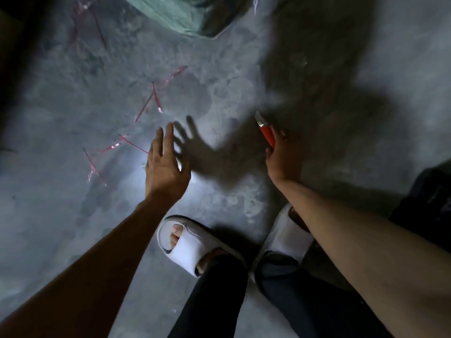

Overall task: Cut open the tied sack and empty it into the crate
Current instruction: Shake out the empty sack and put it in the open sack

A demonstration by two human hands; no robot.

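Note:
My right hand [280, 154] grips a red-handled utility knife [266, 132], its short blade pointing up and away over the concrete floor. My left hand [164, 164] hovers above the floor with fingers spread and nothing in it. A green woven sack [175, 13] lies at the top edge of the head view, well beyond both hands and partly cut off by the frame. No crate is visible.
Several cut pieces of red string [151, 98] lie scattered on the grey concrete floor [219, 93] to the left. My feet in white slippers [185, 245] stand at the bottom centre. A dark object [429, 198] sits at the right edge.

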